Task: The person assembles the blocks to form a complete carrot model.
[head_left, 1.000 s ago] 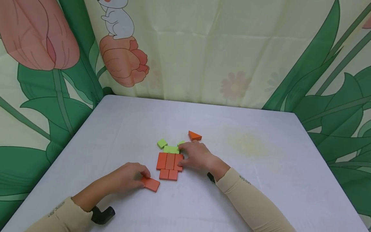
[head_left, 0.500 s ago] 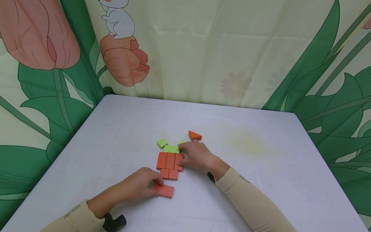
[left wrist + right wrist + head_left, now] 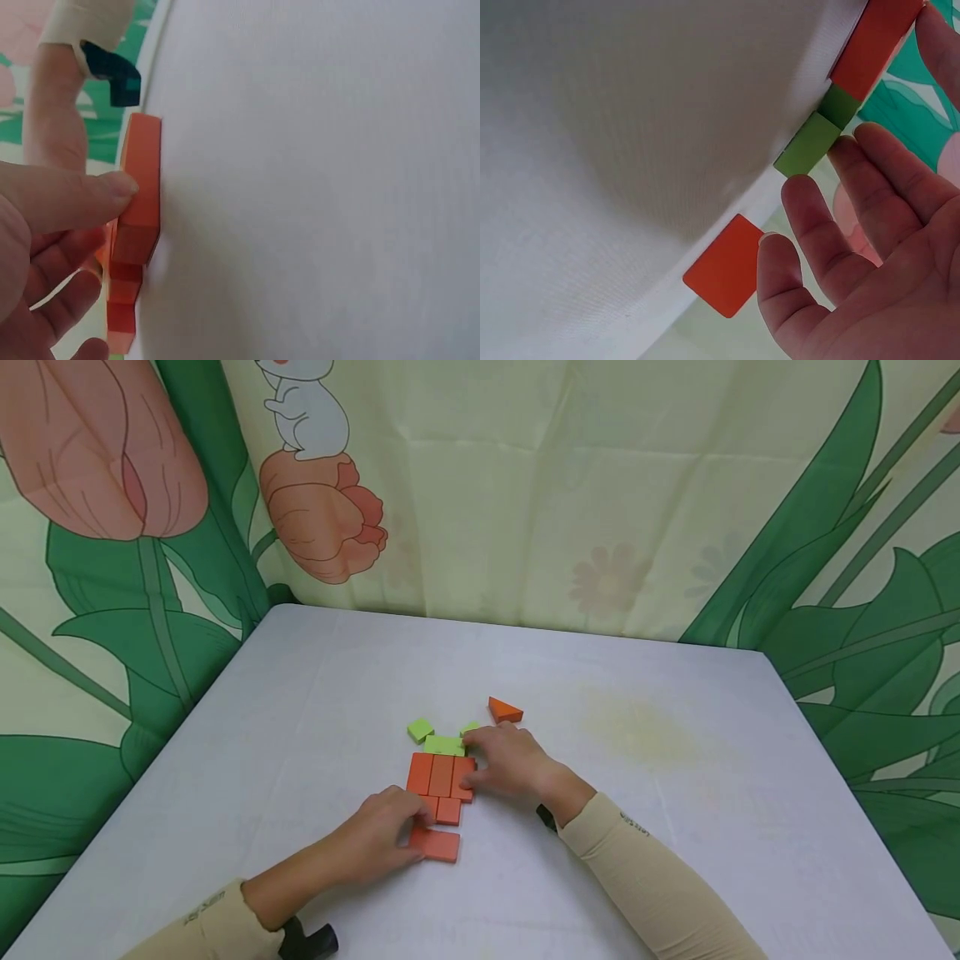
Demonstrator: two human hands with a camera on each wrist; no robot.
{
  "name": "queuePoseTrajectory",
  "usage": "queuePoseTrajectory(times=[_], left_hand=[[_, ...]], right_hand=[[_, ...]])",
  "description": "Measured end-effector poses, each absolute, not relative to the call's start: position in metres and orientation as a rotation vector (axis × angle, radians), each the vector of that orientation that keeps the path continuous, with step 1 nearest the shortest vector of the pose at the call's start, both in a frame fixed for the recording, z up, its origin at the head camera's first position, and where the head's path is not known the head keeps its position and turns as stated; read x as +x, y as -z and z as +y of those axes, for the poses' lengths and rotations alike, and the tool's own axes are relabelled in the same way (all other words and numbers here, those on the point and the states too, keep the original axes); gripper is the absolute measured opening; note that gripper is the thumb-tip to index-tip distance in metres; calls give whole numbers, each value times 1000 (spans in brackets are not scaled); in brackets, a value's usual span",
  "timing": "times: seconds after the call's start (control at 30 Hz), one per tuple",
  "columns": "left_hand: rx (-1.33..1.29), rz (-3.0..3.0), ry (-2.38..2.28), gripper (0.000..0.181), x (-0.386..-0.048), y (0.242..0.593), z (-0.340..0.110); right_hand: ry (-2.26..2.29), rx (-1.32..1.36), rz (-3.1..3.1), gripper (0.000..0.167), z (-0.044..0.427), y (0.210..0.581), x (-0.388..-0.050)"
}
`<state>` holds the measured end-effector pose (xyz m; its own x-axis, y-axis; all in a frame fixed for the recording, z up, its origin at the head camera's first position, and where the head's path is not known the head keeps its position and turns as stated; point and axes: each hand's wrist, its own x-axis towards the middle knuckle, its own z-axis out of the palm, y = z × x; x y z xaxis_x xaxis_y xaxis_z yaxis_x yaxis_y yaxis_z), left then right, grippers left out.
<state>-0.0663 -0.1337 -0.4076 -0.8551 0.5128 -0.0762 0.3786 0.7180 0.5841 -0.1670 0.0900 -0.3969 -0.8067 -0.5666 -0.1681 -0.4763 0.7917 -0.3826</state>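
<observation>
My left hand (image 3: 378, 833) pinches a flat red rectangular block (image 3: 441, 846) at its left end, thumb on the near side. That block lies just in front of two small red blocks (image 3: 448, 811), a narrow gap between them. Behind these, three upright-laid red blocks (image 3: 441, 775) sit side by side, with a light green rectangular block (image 3: 444, 745) touching their far edge. My right hand (image 3: 513, 764) rests along the right side of the group, its thumb at the rightmost red block (image 3: 877, 45) and its fingers loosely bent by a small green block (image 3: 810, 144).
An orange triangular block (image 3: 505, 710) lies beyond my right fingertips. Another small green block (image 3: 421, 731) sits at the far left corner of the group. All rest on a white-covered table (image 3: 675, 860), with a printed curtain (image 3: 525, 485) behind its far edge.
My left hand has slid the red block to the right, from left of the group to in front of the two small red blocks, and turned it nearly straight. My right hand stays put.
</observation>
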Motion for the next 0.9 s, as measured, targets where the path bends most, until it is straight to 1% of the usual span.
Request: queuePoseTrajectory(times=[0.17,0.3,0.57,0.73,0.9], left_hand=[[555,2729,-866,49,-66,407,-127],[528,2776,-876,56,-68,408,-126],[523,2749,-908,57,-70,409,-127],[605,2772,-909,53,-71,412,-125],[674,2859,-822,59,-73,416,-118]], right_hand=[[483,-804,2700,56,90,398,-168],[482,-813,2703,56,90,398,-167],[475,-805,2701,57,89,398,-167],[471,-804,2708,57,90,399,-168],[494,-838,2720,54,92,398,-168]])
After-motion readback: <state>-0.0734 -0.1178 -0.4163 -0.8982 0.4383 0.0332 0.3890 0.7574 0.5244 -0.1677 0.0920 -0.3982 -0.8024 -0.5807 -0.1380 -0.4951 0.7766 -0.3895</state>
